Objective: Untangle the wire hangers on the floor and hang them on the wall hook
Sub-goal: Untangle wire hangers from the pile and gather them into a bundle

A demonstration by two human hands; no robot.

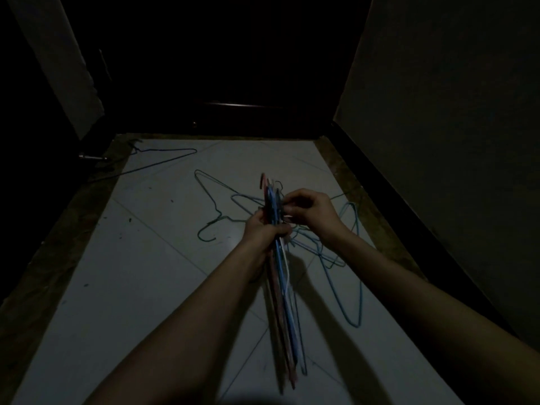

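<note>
Left hand is gripping the bundle of freed hangers over mid-floor, wires lined up edge-on. Right hand is pinching at the hooks, apparently adding one. Keep hooks facing one way, or they'll snag again. Tangle is lying beyond by the floor's right edge, green hanger left of it, dark hanger at far-left corner. Wall hook not visible.

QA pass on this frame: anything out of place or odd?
Yes: one dark hanger lies alone at the far left floor edge, apart from the tangled hangers beside the hands. Left hand grips a gathered bundle.
</note>
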